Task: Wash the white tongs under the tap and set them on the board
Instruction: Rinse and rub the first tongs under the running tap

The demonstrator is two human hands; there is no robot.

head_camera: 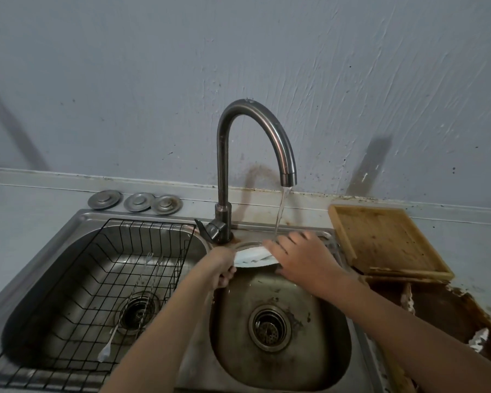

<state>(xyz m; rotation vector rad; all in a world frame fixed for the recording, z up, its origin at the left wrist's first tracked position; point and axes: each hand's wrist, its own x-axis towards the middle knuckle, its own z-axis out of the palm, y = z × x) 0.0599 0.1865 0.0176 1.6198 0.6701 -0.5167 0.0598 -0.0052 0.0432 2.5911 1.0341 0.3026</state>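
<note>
Running from the tap (288, 177), water lands on the white tongs (253, 258) between both hands. The left hand (223, 269) grips one end; the right hand (301, 258) lies flat, fingers straight, over the other. The tongs look light, springy and probably slippery, so the gripped end seems safest.

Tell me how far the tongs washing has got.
Done: the tap is running into the right sink basin. In hand: the left hand grips one end of the white tongs while the right hand lies over the other end under the stream, rubbing or rinsing. Left: finish rinsing, then set them on the wooden board, which holds nothing yet.
</note>
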